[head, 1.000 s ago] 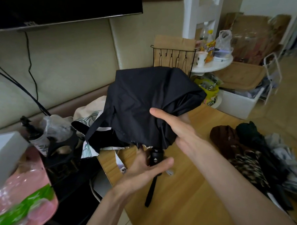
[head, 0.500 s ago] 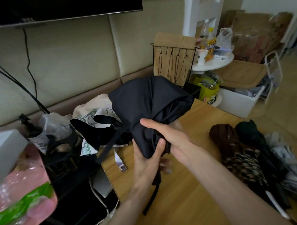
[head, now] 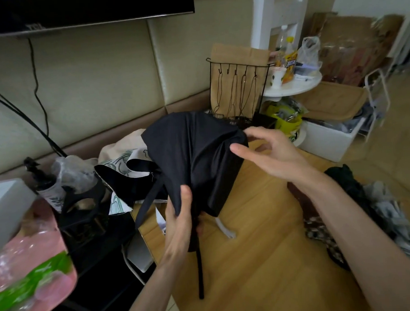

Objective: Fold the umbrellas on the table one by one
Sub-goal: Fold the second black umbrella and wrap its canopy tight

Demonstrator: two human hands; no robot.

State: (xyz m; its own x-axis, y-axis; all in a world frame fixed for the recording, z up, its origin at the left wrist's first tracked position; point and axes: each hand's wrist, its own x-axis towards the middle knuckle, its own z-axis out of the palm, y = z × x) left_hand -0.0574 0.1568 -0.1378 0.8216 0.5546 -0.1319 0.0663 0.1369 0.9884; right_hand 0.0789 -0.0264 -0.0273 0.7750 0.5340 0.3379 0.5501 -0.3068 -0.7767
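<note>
Fingers (head: 186,198) of left hand (head: 178,217) curled round the gathered lower end of the black umbrella (head: 194,155), thumb pressed on the fabric. Umbrella held aloft over the table (head: 262,258), above its left edge toward the far left corner; black strap (head: 199,273) hanging toward the surface. Pile of other umbrellas (head: 343,179) at the right edge.

Handling, as judged: light; canopy soft, slack, likely slippery; ribs stiff beneath. Take hold at the handle and bunched folds, never loose cloth alone.

Fingers (head: 257,132) of right hand (head: 276,154) loosely spread, holding nothing, beside the canopy's upper right fold; contact not determinable.
</note>
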